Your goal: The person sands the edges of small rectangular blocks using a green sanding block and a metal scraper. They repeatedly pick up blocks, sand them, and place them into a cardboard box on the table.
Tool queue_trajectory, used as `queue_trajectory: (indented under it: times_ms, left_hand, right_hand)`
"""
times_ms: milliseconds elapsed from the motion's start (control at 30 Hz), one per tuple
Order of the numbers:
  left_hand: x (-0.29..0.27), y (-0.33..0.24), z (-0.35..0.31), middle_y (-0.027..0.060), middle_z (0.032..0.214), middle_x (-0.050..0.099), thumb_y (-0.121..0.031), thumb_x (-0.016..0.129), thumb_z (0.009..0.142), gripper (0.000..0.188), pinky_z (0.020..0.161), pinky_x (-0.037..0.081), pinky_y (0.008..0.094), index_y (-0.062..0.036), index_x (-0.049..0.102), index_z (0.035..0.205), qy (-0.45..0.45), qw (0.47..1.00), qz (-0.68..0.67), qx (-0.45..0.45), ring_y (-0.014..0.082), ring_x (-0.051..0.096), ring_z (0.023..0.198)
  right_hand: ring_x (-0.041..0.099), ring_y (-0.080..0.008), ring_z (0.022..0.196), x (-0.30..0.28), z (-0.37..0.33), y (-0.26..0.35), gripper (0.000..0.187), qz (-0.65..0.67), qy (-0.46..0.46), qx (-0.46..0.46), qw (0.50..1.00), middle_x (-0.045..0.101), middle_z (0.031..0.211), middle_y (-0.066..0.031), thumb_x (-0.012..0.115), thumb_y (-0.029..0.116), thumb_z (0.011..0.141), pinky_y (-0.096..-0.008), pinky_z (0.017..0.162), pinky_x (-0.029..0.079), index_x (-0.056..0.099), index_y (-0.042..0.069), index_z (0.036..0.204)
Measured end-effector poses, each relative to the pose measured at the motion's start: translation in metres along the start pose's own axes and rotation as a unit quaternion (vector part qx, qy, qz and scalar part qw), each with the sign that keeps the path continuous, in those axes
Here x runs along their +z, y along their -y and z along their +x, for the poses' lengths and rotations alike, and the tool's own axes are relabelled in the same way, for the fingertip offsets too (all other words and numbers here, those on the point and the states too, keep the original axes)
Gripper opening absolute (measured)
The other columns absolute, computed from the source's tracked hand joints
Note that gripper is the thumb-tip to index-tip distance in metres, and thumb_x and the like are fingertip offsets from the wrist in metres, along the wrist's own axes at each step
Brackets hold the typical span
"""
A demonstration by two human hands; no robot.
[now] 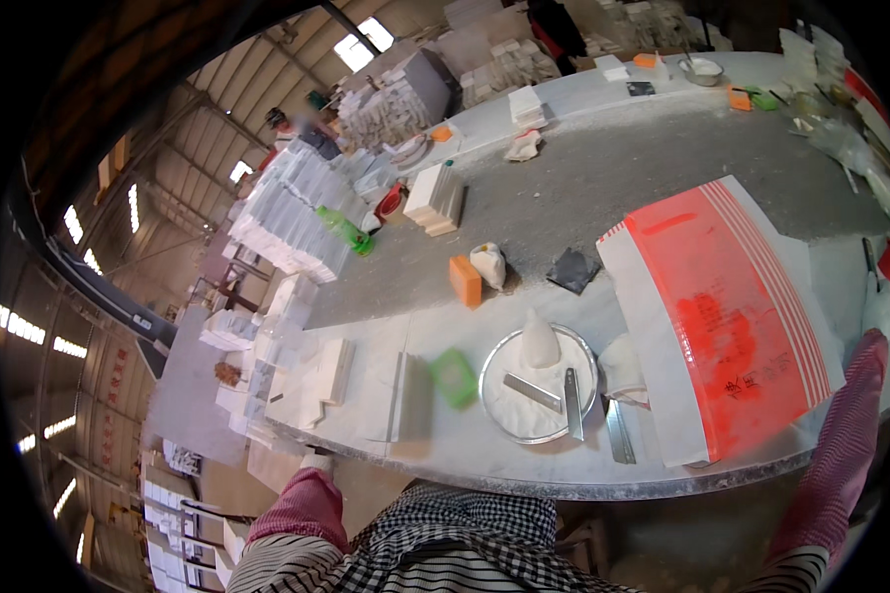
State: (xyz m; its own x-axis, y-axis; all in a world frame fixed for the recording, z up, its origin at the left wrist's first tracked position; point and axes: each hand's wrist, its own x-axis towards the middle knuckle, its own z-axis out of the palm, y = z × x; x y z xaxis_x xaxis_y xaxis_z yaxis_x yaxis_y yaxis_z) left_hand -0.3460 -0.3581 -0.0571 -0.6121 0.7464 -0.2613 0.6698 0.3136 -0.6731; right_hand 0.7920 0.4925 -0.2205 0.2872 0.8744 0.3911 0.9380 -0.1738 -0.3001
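My left hand (316, 462), below a pink sleeve, shows only as a small pale patch at the table's front edge; its fingers are hidden. It is nearest to the thin white tiles (334, 372). My right hand (878, 314) reaches over the right end of the table, beside a red and white printed sheet or bag (702, 296); its fingers cannot be made out. Between the hands stands a round metal bowl (484, 395) of white powder. A white squeeze bottle (539, 341) and two flat metal scrapers (532, 391) lie in it. Another scraper (619, 432) lies beside the bowl.
Left of the bowl lies a green block (454, 378). Farther back are an orange block (465, 281), a white bundle (488, 265), a black square (573, 269) and a tile stack (434, 198). A green bottle (344, 230) leans by tall white stacks (287, 212). Another person (311, 133) is beyond.
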Motion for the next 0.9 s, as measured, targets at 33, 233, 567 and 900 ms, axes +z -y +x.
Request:
queue_trajectory:
  times_ms: [33,233,567,900]
  left_hand:
    - [0.007,-0.011,0.013,0.0122,0.109,0.076,-0.037,0.059,0.101,0.036,0.072,0.059,0.0498,-0.012,0.074,0.122,0.127,0.917,-0.297,-0.235,0.0311,0.074,0.088]
    - [-0.026,-0.17,0.018,0.0137,0.099,0.077,-0.043,0.069,0.098,0.047,0.06,0.059,0.0452,-0.005,0.07,0.125,0.371,0.814,-0.409,-0.179,0.031,0.071,0.07]
    - [-0.212,-0.264,-0.039,0.0225,0.12,0.072,-0.047,0.057,0.096,0.048,0.097,0.054,0.0508,-0.0106,0.073,0.122,0.2,0.872,-0.373,0.246,0.0407,0.068,0.113]
    - [-0.285,-0.226,-0.074,0.0168,0.122,0.074,-0.026,0.061,0.104,0.036,0.101,0.053,0.037,-0.0041,0.068,0.132,0.064,0.661,-0.633,0.397,0.0299,0.07,0.113]
  right_hand:
    - [0.068,-0.044,0.102,-0.008,-0.02,-0.009,0.054,0.001,0.006,0.002,1.0,0.069,0.118,-0.0274,0.048,0.051,0.106,-0.051,0.089,0.052,0.064,0.003,0.126]
    - [0.058,-0.0202,0.065,-0.109,-0.085,0.022,0.045,0.252,-0.073,0.153,0.953,0.063,0.077,-0.0081,0.058,0.048,0.105,-0.037,0.061,0.044,0.066,0.004,0.096]
    - [0.051,-0.0058,0.071,-0.182,-0.223,0.088,0.027,0.671,-0.107,0.322,0.659,0.06,0.088,0.001,0.067,0.035,0.103,-0.0228,0.059,0.041,0.069,0.009,0.104]
    - [0.052,-0.005,0.075,-0.368,-0.423,0.274,0.031,0.845,0.002,0.17,0.506,0.063,0.098,-0.0015,0.06,0.027,0.108,-0.0222,0.062,0.045,0.061,0.004,0.129]
